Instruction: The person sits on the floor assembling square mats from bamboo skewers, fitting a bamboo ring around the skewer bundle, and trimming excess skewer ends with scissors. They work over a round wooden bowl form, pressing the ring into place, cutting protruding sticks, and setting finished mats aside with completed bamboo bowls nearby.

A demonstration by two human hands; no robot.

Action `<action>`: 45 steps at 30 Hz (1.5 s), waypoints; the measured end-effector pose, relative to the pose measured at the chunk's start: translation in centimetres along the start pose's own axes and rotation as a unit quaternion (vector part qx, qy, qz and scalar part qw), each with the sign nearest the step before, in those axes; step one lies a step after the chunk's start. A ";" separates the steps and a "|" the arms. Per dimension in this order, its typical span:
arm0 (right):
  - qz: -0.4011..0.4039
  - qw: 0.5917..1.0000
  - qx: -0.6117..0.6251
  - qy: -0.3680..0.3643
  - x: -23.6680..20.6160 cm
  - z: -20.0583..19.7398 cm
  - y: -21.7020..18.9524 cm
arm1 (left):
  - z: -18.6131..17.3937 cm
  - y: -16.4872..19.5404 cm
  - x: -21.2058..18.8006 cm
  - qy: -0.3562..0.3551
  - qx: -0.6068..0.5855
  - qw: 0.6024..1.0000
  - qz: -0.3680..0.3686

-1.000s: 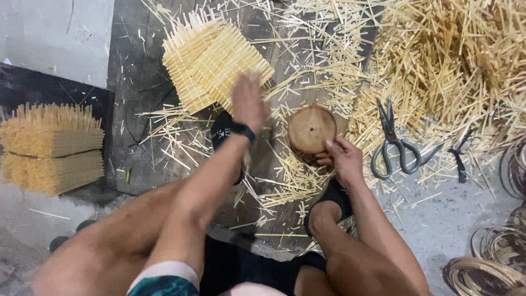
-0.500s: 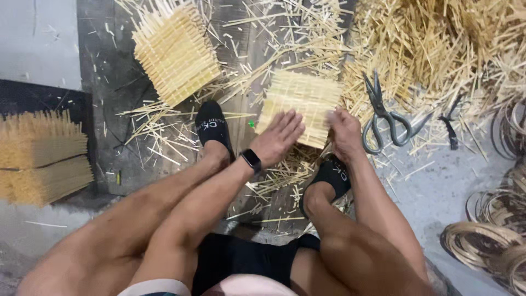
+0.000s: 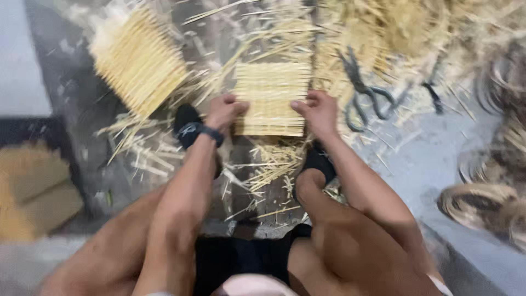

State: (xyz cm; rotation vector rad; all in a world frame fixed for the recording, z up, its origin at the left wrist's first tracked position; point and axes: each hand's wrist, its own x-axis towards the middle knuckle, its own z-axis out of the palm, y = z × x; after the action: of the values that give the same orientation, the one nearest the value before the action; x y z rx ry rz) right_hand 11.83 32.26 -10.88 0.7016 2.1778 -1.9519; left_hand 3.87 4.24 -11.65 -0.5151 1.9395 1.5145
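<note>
Between both hands lies 1 woven bamboo mat (image 3: 269, 98), flat on the floor. Left hand (image 3: 223, 112) presses its left edge, fingers curled down; right hand (image 3: 316, 112) grips its right edge; the hands are apart. Risk: loose slats could slip out if either side lifts unevenly. Right of the right hand, scissors (image 3: 364, 96) lie close; a careless reach could catch the blades. Left of the left hand sits a second mat (image 3: 137, 63) amid scattered splinters (image 3: 274, 164), a likely skin hazard.
</note>
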 end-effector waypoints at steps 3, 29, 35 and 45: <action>-0.032 0.997 -0.049 0.056 0.1 0.9 0.6 | -0.4 -0.1 -0.3 -0.058 -0.046 0.996 -0.044; 0.266 0.429 -0.853 -0.135 3.1 -43.9 -0.3 | -12.1 -0.4 -5.5 0.193 0.024 0.978 0.075; 0.177 0.587 -0.786 -0.080 -1.9 -42.0 1.4 | -11.6 1.0 -6.6 0.163 0.013 0.981 0.105; -0.125 0.816 -0.564 -0.003 -12.6 -27.0 4.9 | -7.9 2.7 -6.0 0.125 -0.016 0.984 0.125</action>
State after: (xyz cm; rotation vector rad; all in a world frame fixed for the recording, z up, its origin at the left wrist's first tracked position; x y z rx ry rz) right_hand 30.58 55.49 -6.16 0.1765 2.8968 -0.3844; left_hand 4.73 -3.00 -4.47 -0.5113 2.2459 1.7082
